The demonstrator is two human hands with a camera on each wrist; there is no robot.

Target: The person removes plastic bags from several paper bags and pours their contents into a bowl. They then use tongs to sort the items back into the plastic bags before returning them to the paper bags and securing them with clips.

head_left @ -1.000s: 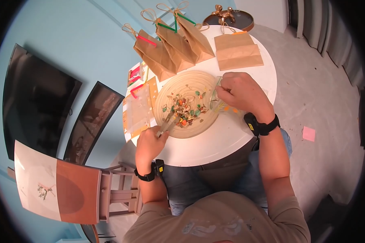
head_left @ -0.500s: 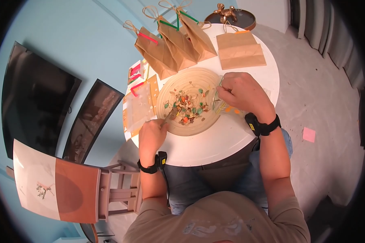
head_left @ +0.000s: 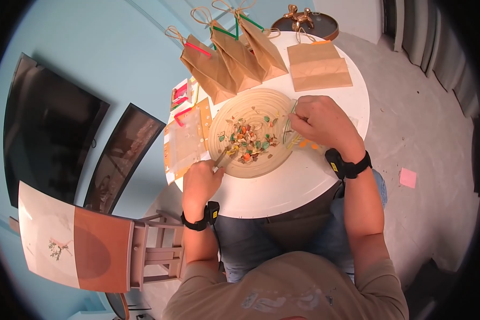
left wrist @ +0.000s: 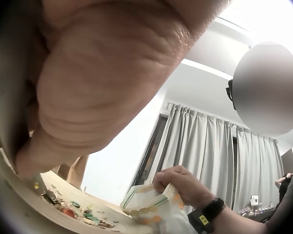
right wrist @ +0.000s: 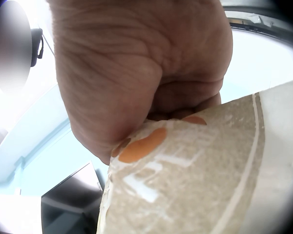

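The left hand grips tongs at the left edge of a pile of dried mixed pieces on a round ribbed tray. In the left wrist view the tongs are a blurred grey shape beside the large palm, and scattered pieces lie below. Right of the tray, the right hand pinches the top edge of a clear and printed bag. The right wrist view shows the bag's brown printed side with orange marks under the curled fingers. The tongs' tips are hard to make out.
Several brown paper bags stand behind the tray; another lies flat at the back right. A translucent bag lies on the table's left. A side table carries a shiny balloon-dog figure.
The left hand and tongs have drawn back from within the pile toward its left edge. The right hand keeps its hold on the bag. The head view has shifted slightly.
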